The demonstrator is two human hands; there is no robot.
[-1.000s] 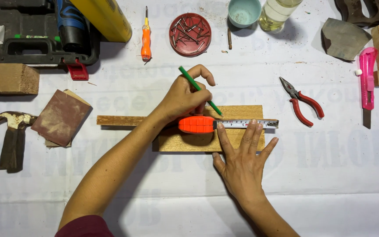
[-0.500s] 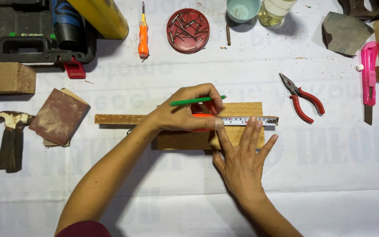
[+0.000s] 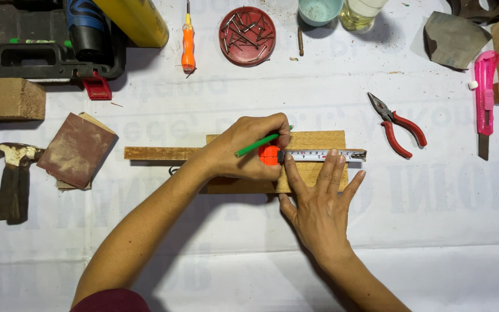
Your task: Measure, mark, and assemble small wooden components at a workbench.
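My left hand [image 3: 244,149] grips a green pencil [image 3: 256,145] and rests on the orange tape measure case [image 3: 269,155], the pencil tip near the tape. The extended tape blade [image 3: 324,155] runs right across a flat wooden board [image 3: 319,140] to its right edge. My right hand [image 3: 319,199] lies flat with fingers spread, pressing the board and the tape from below. A thin wooden strip [image 3: 157,153] sticks out to the left from under my left hand.
Red-handled pliers [image 3: 398,126] and a pink utility knife [image 3: 484,92] lie right. A red lid of nails [image 3: 247,28], an orange screwdriver [image 3: 187,46] and cups sit at the top. Sandpaper [image 3: 76,150], a hammer [image 3: 10,179], a wood block [image 3: 7,98] and a tool case [image 3: 41,40] are left.
My left hand swung the green pencil from upright to lying low across the tape measure case, now covering most of the case. The right hand stayed flat on the board.
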